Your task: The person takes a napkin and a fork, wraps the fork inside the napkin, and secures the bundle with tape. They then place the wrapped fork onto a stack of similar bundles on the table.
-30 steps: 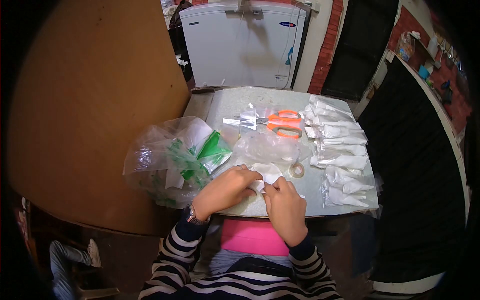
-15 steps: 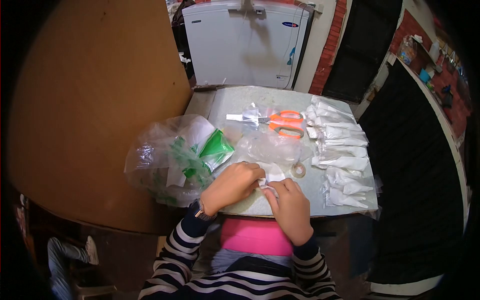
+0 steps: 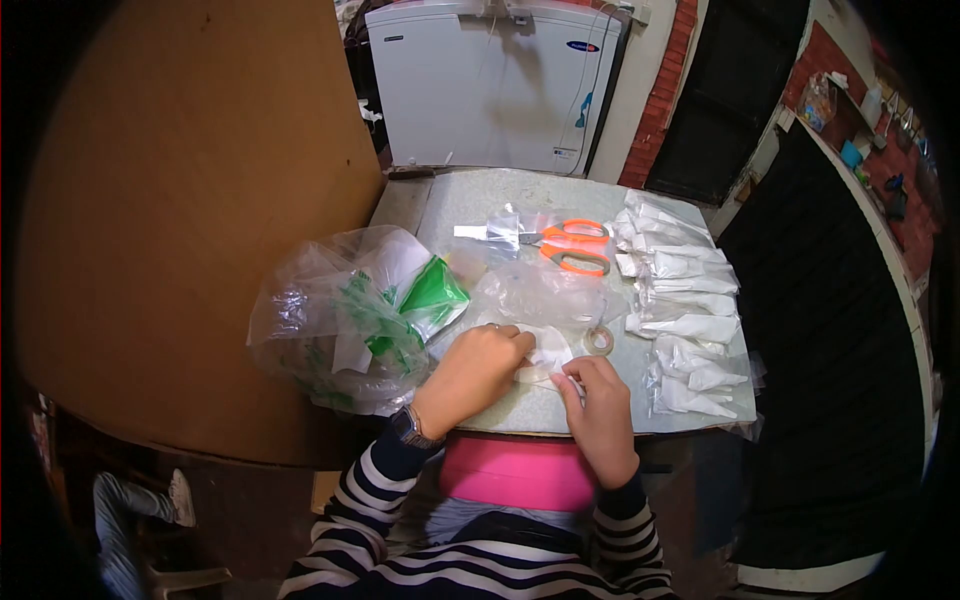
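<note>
Near the table's front edge, a thin white sheet (image 3: 549,350), perhaps tissue or paper, lies between my hands. My left hand (image 3: 480,372) has its fingers bent down onto the sheet's left side. My right hand (image 3: 602,408) pinches the sheet's lower right edge between thumb and fingers. A folded strip runs along the sheet's near edge. Just beyond my right hand lies a roll of clear tape (image 3: 599,341). Crumpled clear plastic (image 3: 545,297) is spread behind the sheet, and orange-handled scissors (image 3: 575,248) rest farther back.
A large clear plastic bag (image 3: 300,320) with a green and white packet (image 3: 437,295) stands on the left. Several white wrapped bundles in clear plastic (image 3: 685,300) line the table's right side. A brown panel (image 3: 190,200) borders the left; a white chest freezer (image 3: 490,95) stands behind.
My hands have moved apart, the right one going rightward and slightly nearer. The white sheet, bunched between my fingers before, now shows wider and flatter.
</note>
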`<state>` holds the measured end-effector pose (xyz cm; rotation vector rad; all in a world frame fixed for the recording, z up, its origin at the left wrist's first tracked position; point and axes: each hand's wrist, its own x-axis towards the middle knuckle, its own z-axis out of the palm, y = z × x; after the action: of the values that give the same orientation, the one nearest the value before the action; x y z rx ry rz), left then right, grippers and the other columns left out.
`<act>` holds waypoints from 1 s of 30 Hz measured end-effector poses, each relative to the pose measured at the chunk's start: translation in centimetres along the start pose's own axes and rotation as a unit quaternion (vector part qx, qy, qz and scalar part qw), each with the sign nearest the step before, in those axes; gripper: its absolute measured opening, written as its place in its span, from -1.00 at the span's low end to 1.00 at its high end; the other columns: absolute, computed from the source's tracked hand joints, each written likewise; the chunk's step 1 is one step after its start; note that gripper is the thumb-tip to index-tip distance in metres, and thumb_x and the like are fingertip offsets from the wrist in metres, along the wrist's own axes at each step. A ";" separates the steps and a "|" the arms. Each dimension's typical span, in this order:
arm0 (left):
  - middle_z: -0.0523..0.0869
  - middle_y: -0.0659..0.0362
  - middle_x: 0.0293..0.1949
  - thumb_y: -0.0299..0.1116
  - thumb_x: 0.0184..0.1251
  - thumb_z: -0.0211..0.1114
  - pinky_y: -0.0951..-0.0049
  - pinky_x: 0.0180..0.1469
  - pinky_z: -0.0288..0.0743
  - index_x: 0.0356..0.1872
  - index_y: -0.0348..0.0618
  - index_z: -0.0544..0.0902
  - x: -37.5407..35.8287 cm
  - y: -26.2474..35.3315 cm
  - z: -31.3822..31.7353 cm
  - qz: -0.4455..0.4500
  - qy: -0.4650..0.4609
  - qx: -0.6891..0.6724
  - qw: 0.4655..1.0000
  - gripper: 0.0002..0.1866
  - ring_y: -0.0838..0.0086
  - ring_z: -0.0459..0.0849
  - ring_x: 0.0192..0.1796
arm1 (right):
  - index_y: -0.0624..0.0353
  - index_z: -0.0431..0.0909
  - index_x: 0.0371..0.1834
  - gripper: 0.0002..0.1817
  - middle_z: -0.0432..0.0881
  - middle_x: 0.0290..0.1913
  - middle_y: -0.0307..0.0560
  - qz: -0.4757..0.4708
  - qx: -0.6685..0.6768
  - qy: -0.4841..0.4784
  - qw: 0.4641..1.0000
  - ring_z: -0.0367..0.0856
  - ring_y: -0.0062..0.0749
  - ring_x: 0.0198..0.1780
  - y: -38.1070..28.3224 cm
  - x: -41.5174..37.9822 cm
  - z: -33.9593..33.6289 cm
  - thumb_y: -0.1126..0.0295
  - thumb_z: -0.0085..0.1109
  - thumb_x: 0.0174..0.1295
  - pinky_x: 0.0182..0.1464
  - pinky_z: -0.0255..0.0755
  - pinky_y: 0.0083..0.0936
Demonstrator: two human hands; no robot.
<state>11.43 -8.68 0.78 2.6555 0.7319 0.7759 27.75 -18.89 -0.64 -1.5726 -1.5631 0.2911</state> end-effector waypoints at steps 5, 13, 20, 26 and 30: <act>0.61 -0.02 -0.43 -0.55 0.02 0.27 0.13 -0.28 0.53 -0.40 -0.24 0.53 -0.2 0.7 0.8 -0.024 0.024 0.054 0.998 -0.88 0.04 0.66 -0.34 | 0.32 0.55 -0.27 -0.91 0.56 -0.26 0.14 0.000 -0.004 0.006 1.000 0.58 0.12 -0.23 0.0 0.3 0.0 0.52 0.20 0.25 -0.20 0.46 -0.20; 0.60 0.03 -0.46 -0.44 0.07 0.34 0.15 -0.30 0.49 -0.39 -0.20 0.56 -0.4 1.3 2.6 -0.058 0.085 0.107 0.989 -0.87 0.08 0.62 -0.39 | 0.32 0.55 -0.28 -0.92 0.55 -0.29 0.15 -0.030 -0.047 -0.002 0.998 0.57 0.11 -0.26 0.2 1.3 0.2 0.52 0.16 0.25 -0.20 0.46 -0.18; 0.55 -0.01 -0.29 -0.47 0.05 0.35 0.15 -0.21 0.43 -0.30 -0.18 0.52 -0.4 2.3 2.8 -0.092 0.142 0.104 0.980 -0.80 0.05 0.57 -0.23 | 0.35 0.55 -0.26 -0.91 0.53 -0.22 0.18 -0.013 -0.053 -0.013 0.998 0.56 0.11 -0.17 0.2 1.5 1.0 0.53 0.16 0.24 -0.11 0.45 -0.16; 0.49 -0.04 -0.20 -0.57 0.07 0.29 0.13 -0.19 0.39 -0.24 -0.20 0.47 -0.6 3.0 3.1 -0.089 0.170 0.065 0.979 -0.77 0.00 0.51 -0.17 | 0.31 0.50 -0.16 -0.84 0.45 -0.12 0.14 -0.037 -0.090 0.044 0.994 0.50 0.08 -0.08 0.1 1.2 1.8 0.58 0.16 0.18 -0.02 0.40 -0.14; 0.51 -0.06 -0.27 -0.61 0.10 0.25 0.11 -0.23 0.42 -0.21 -0.23 0.46 -1.0 2.6 3.9 -0.088 0.146 -0.011 0.985 -0.77 -0.01 0.54 -0.22 | 0.29 0.47 -0.17 -0.80 0.42 -0.16 0.08 -0.036 -0.057 0.056 0.996 0.48 0.05 -0.10 -0.1 1.0 2.0 0.64 0.14 0.12 -0.03 0.38 -0.16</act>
<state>13.89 -11.88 -1.78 2.4414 1.0099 1.1291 26.52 -17.21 -1.36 -1.5871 -1.5682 0.0735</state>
